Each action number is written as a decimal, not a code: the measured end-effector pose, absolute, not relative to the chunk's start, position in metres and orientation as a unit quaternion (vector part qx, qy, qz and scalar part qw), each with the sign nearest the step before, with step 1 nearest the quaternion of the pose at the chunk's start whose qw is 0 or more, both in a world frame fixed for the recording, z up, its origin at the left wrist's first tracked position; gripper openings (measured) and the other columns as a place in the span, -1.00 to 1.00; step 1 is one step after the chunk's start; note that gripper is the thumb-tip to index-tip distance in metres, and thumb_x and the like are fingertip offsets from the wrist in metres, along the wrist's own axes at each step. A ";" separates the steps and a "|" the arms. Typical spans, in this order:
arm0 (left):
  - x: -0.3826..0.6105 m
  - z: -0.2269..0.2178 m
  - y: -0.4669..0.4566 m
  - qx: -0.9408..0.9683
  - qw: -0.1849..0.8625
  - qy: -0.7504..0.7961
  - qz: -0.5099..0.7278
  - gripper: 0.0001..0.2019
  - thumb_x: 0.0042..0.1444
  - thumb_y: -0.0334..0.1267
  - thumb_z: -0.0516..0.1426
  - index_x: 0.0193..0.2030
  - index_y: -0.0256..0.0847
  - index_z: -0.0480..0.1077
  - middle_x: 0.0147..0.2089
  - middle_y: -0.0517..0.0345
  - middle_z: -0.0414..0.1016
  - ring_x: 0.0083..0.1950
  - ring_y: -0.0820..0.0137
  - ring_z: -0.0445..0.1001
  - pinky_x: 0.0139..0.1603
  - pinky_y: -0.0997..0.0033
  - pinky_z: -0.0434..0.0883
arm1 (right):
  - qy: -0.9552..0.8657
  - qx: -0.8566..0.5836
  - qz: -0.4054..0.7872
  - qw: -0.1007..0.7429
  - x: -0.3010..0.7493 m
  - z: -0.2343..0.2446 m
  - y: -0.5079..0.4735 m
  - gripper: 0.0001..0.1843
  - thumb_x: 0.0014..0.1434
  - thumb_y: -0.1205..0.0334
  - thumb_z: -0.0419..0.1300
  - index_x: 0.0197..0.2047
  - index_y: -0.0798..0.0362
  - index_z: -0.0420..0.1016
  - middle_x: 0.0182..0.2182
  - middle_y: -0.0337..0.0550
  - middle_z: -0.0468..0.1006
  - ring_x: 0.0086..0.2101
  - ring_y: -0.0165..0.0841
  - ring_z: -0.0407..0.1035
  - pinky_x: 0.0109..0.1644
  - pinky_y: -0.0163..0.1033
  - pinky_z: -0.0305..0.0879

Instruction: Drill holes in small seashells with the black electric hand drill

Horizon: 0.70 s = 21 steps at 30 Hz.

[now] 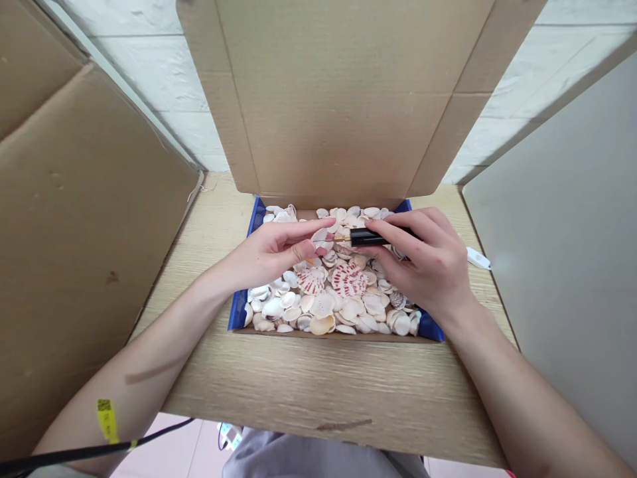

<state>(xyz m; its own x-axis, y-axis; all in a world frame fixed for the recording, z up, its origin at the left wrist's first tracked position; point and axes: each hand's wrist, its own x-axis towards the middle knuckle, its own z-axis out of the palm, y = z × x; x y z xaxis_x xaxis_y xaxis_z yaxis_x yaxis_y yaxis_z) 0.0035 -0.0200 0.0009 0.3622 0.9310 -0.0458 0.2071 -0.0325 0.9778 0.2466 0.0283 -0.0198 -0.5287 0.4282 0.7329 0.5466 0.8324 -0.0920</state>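
Observation:
My left hand (279, 249) pinches a small pale seashell (320, 237) between thumb and fingers, above the box. In my right hand (423, 249) lies a black mini hand drill (365, 237), held level with its brass chuck and thin bit pointing left. The bit reaches the shell; whether it has gone through, I cannot tell. Beneath both hands, a shallow cardboard box (343, 337) with blue side walls is filled with white and cream seashells (323, 305). Two red-speckled scallop shells (350, 279) lie near the middle of the pile.
The box's lid (338, 99) stands upright behind it, near a white brick wall (149, 66). A cardboard panel (89, 199) rises at left, a grey panel (562, 199) at right. On the wooden table (318, 378), a white inline switch (478, 258) lies at right. A black cable (164, 431) crosses lower left.

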 end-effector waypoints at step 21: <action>0.003 0.003 -0.018 0.602 0.561 0.408 0.396 -0.64 0.15 -0.18 0.24 0.08 -0.20 0.46 0.13 -0.08 0.51 0.00 0.25 0.57 -0.14 0.41 0.52 | -0.871 -0.334 0.009 0.361 0.245 -0.021 0.022 -0.69 0.20 0.04 0.23 -0.11 0.08 0.54 -0.39 -0.15 0.60 -0.44 -0.37 0.46 -0.41 -0.27 0.33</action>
<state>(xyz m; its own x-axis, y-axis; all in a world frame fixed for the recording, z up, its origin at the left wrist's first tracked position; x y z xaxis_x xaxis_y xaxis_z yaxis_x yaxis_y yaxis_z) 0.0034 -0.0176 0.0028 0.3535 0.9352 0.0200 0.0469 -0.0390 0.9981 0.2451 0.0224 -0.0211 -0.5163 0.5878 0.6228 0.5744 0.7771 -0.2572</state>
